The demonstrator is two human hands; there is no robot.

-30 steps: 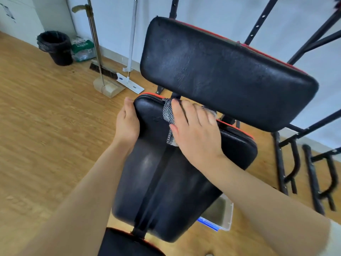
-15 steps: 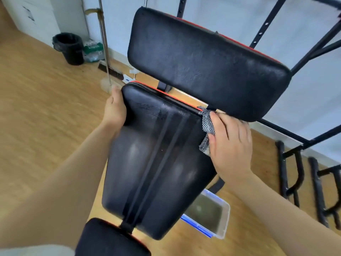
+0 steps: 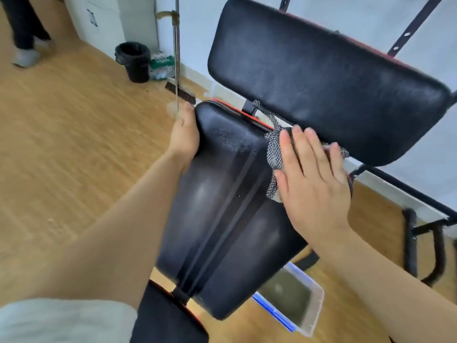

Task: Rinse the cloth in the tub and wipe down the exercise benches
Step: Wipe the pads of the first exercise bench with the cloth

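gym room | padded bench (image 3: 222,219) | steel rack (image 3: 405,35) | wood floor (image 3: 61,132)

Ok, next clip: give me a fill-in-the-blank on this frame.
1. The right hand presses the ____ on the lower pad.
2. The left hand grips that pad's ____ edge.
3. The tub stands on the ____.
4. The bin by the wall is ____.
Missing words: cloth; left; floor; black.
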